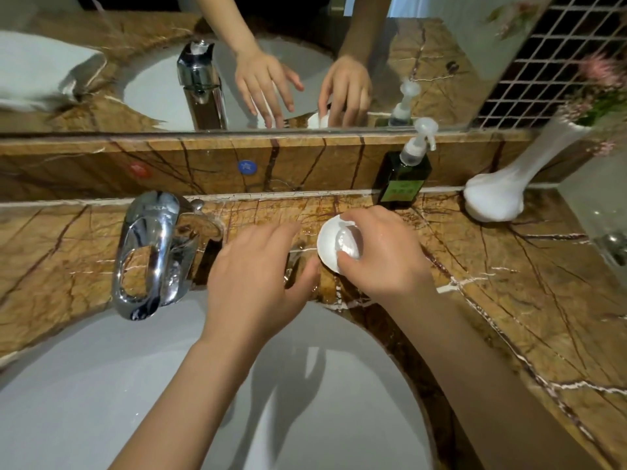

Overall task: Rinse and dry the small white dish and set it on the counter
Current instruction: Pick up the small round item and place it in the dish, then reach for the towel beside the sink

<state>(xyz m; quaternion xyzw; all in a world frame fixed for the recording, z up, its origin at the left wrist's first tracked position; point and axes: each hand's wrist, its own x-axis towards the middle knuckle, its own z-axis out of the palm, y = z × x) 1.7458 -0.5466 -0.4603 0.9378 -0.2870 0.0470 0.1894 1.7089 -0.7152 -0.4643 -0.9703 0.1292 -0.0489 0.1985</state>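
Note:
The small white dish (pixel 329 242) is low over the brown marble counter (pixel 509 283), just behind the sink's rim, and I cannot tell whether it touches the stone. My right hand (pixel 380 252) grips it from the right, thumb and fingers curled over its edge and partly covering its inside. My left hand (pixel 258 269) hovers just left of the dish, palm down, fingers spread, holding nothing. The counter between my hands looks wet.
A chrome faucet (pixel 149 252) stands at the left behind the white sink basin (pixel 101 385). A dark green pump bottle (pixel 403 178) and a white vase (pixel 498 195) with pink flowers stand against the backsplash. A mirror above reflects both hands.

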